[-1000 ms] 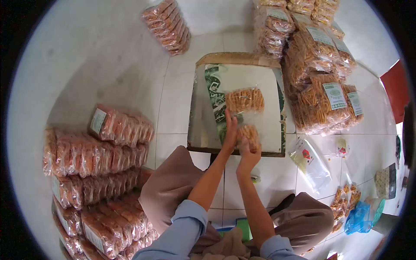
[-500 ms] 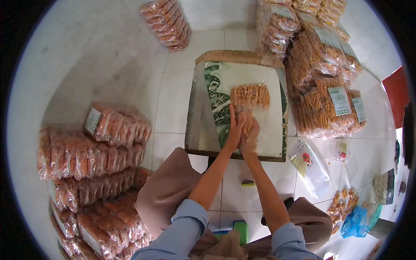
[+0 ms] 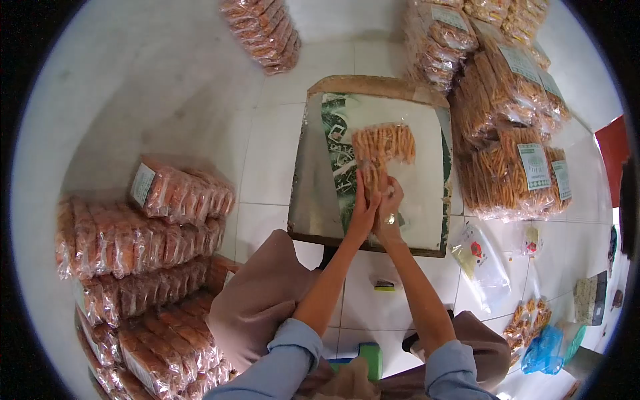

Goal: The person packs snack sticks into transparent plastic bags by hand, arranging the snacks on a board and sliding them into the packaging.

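Both hands are closed around a small clear packet of brown stick snacks (image 3: 373,175) above a low table (image 3: 420,207). My left hand (image 3: 362,212) grips its left side and my right hand (image 3: 389,208) its right side, with the wrists close together. Just beyond the fingertips, a row of similar snack packets (image 3: 393,143) lies side by side on the white and green printed tabletop. The far end of the held packet overlaps the near left part of that row. My palms hide its lower end.
Labelled bags of stick snacks (image 3: 513,167) are piled right of the table. Stacks of reddish-brown wrapped packs (image 3: 133,233) stand at the left, another stack (image 3: 267,33) at the back. Printed plastic bags (image 3: 483,260), loose snack packets (image 3: 527,320) and a blue bag (image 3: 543,350) lie on the right floor.
My hands have drawn slightly nearer to me, and the held packet now points upright toward the row. My right hand has turned a little. The view has shifted slightly.
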Action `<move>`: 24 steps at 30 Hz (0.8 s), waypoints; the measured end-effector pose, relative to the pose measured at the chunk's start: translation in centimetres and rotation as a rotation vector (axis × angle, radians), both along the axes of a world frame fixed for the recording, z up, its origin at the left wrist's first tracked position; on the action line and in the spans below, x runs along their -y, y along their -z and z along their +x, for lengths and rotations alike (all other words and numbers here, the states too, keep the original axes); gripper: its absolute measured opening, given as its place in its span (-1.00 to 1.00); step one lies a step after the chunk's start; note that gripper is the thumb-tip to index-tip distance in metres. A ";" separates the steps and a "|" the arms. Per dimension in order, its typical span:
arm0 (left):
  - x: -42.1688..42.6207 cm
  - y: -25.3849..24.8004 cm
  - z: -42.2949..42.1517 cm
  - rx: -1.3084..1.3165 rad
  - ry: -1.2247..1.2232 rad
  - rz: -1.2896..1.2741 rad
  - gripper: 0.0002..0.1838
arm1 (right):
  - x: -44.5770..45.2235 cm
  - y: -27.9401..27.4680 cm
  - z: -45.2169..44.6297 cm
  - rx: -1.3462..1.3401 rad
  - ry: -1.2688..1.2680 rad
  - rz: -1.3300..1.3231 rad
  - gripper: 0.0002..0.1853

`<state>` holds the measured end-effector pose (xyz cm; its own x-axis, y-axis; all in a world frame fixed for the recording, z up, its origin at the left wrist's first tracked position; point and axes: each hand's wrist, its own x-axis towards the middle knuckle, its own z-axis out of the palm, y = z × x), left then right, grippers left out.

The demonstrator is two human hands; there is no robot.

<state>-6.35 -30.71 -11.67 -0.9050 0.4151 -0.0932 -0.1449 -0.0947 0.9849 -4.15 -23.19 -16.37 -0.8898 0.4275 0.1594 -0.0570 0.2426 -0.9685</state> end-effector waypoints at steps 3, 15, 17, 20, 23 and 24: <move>-0.8 1.5 -1.2 -0.145 -0.170 0.079 -0.25 | -0.9 -3.7 1.7 -0.169 -0.126 0.254 -0.29; -1.0 1.6 -1.1 -0.273 -0.195 -0.052 -0.32 | -0.6 -2.4 0.0 0.025 0.079 0.450 -0.44; -1.4 1.2 -0.9 -0.259 -0.238 -0.074 -0.31 | -0.7 -2.0 0.2 -0.039 0.038 0.493 -0.43; -2.1 1.7 -0.7 -0.289 -0.304 -0.156 -0.31 | -1.8 -1.6 1.7 -0.154 -0.040 0.669 -0.39; -2.3 1.7 -0.4 -0.317 -0.382 -0.322 -0.31 | -2.5 -3.9 6.1 -0.031 -0.117 0.735 -0.34; -2.6 1.0 0.1 -0.295 -0.439 -0.438 -0.29 | -2.5 -4.9 8.4 0.142 -0.155 0.650 -0.33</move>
<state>-6.23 -28.09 -12.66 -0.9941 -0.0153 0.1074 0.0962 0.3330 0.9380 4.21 -20.71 -11.43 -0.9643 0.1502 0.2180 -0.0213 0.7767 -0.6295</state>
